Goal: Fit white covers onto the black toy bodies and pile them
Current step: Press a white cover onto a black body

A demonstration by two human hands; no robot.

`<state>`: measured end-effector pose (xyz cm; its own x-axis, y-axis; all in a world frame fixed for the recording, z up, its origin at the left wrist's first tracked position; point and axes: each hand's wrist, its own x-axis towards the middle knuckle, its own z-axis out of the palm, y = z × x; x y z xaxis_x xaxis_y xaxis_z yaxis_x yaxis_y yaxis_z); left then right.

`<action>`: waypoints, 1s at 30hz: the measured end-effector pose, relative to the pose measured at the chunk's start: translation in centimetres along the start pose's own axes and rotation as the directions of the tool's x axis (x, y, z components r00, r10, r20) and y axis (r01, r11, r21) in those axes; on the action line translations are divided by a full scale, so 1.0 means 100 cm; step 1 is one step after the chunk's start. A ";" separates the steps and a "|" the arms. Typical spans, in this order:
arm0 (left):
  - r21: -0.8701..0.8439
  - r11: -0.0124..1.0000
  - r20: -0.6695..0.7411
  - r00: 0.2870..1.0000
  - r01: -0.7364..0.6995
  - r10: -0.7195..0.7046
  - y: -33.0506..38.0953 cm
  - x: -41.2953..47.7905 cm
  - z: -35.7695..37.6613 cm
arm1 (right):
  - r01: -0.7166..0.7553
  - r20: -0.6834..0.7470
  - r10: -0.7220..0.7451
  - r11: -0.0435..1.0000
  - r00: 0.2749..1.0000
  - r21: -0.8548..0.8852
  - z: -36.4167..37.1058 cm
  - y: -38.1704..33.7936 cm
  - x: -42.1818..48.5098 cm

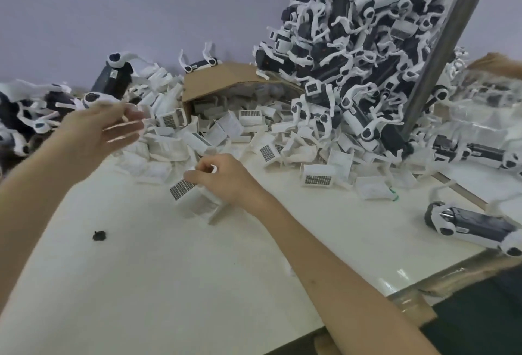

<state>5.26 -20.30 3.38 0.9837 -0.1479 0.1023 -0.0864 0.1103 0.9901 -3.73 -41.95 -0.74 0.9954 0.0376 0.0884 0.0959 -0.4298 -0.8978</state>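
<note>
The worktop is a smooth, cream-white surface with a slight gloss, and it reflects light near its right edge. A strip of brown cardboard sticks out from under that edge. The wall behind is plain and pale lilac-grey.

A cardboard box lies tipped on its side at the back of the worktop, its mouth facing the person. Loose white covers spill out of it in a wide heap across the middle. To the right of the box a tall pile of black toy bodies with white covers and white legs rises against the wall. A grey metal pole slants up in front of it. A lower pile of the same toys lies at the far left. One toy body lies alone on its side near the right edge.

The right hand is at the front edge of the heap. Its fingers are curled round a white cover with a black grille patch, and the cover is tilted just above the worktop. The left hand is raised over the left part of the heap and blurred. Its fingers are stretched out and loosely spread, and I can make out nothing in its grasp.

A small black scrap lies on the bare worktop near the left forearm. A tiny green bit lies beside the covers on the right.
</note>
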 end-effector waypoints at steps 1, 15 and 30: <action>0.010 0.998 0.006 0.999 -0.054 0.054 0.002 -0.021 0.004 | 0.004 -0.009 -0.004 1.000 1.000 -0.009 0.000 0.000 0.001; -0.020 0.994 -0.166 0.981 -0.104 0.099 -0.016 -0.091 0.032 | 0.081 -0.320 0.013 0.957 0.947 0.279 -0.017 0.001 0.004; 0.174 0.955 0.032 0.970 -0.241 0.239 -0.031 -0.101 0.047 | 0.112 -0.218 0.019 0.812 0.976 0.573 -0.027 0.000 0.004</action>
<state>-5.14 -23.76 -0.32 0.9289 -0.1489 0.3390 -0.3469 -0.0297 0.9374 -3.33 -44.38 0.50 0.9723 -0.1680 0.1627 0.1915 0.1728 -0.9662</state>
